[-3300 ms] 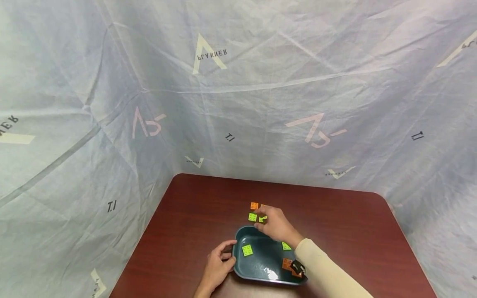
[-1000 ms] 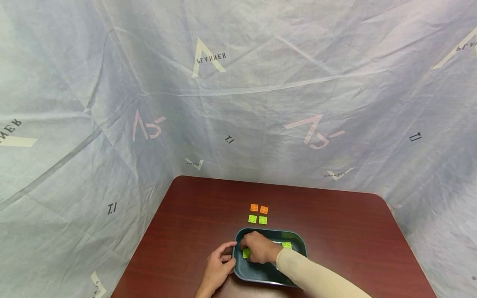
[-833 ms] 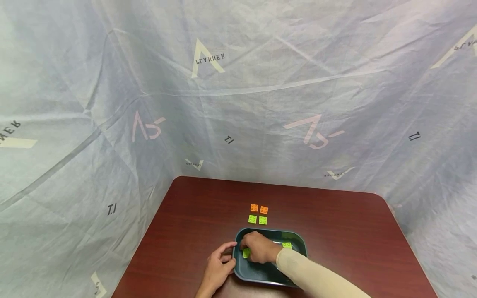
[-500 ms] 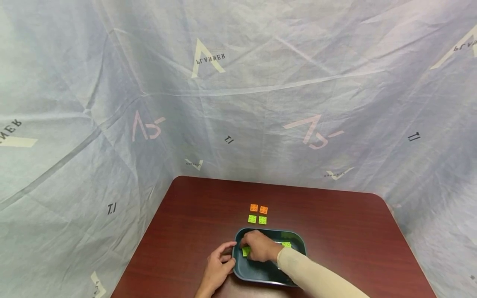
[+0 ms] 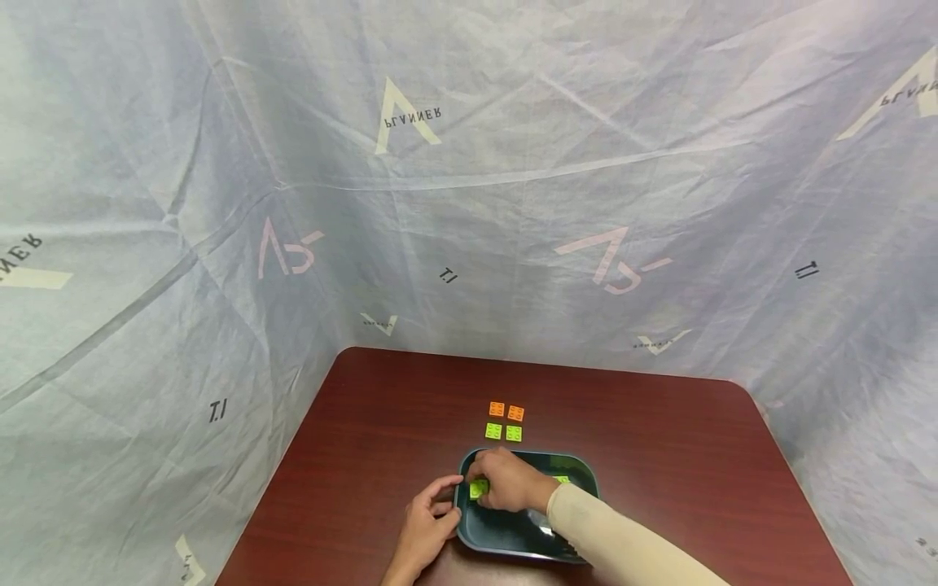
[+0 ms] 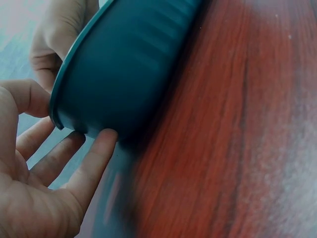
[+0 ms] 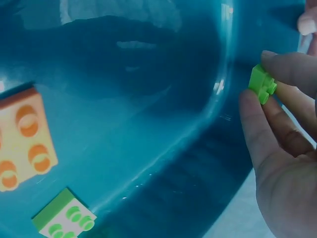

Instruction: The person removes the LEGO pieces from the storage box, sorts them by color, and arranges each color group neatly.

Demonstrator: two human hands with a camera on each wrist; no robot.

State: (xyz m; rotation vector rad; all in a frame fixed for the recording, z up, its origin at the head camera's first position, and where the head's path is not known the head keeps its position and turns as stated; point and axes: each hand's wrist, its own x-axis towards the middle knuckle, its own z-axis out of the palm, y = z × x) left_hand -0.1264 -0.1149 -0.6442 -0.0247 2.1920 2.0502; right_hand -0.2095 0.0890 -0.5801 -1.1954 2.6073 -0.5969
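My right hand (image 5: pixel 510 480) reaches into a dark teal tub (image 5: pixel 501 540). In the right wrist view, thumb and fingertips pinch a small bright-green toy building brick (image 7: pixel 260 84), lifted off the tub's floor near one wall. An orange brick (image 7: pixel 27 139) and another green brick (image 7: pixel 67 215) lie in the tub, studs showing. My left hand (image 5: pixel 428 525) stays at the tub's left end. In the left wrist view, its extended fingers (image 6: pixel 96 161) touch the outer wall from outside, just below the rim.
Beyond the tub, two orange bricks (image 5: pixel 497 409) lie side by side, with two green bricks (image 5: pixel 493 431) in a row nearer to it. Everything stands on a reddish-brown wooden table (image 5: pixel 645 456). Pale printed fabric sheets (image 5: pixel 469 203) hang around the table.
The right hand went from the bricks beyond the tub down into it, took hold of the green brick there and lifted it slightly. The left hand stayed against the tub.
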